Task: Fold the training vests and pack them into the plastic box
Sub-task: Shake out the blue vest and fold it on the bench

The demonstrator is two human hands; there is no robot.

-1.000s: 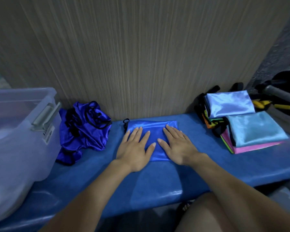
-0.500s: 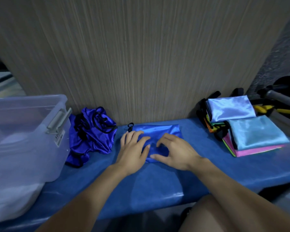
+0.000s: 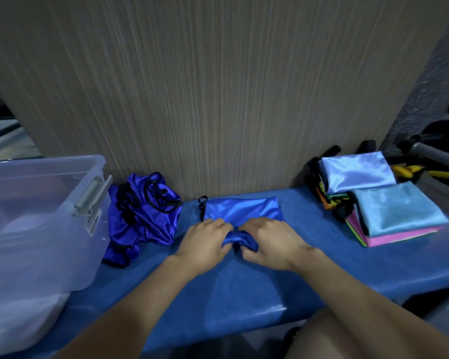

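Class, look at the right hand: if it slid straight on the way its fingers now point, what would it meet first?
The right hand points leftward, gripping the folded blue vest. It would probably meet the left hand first, just across the bunched fabric.

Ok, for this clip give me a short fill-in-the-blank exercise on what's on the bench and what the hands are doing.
1. Both hands, left hand and right hand, grip the near edge of the folded ____ vest.
2. The crumpled dark blue vest lies between that vest and the clear plastic ____.
3. The stack of folded vests sits at the bench's ____ end.

Missing words: blue; box; right
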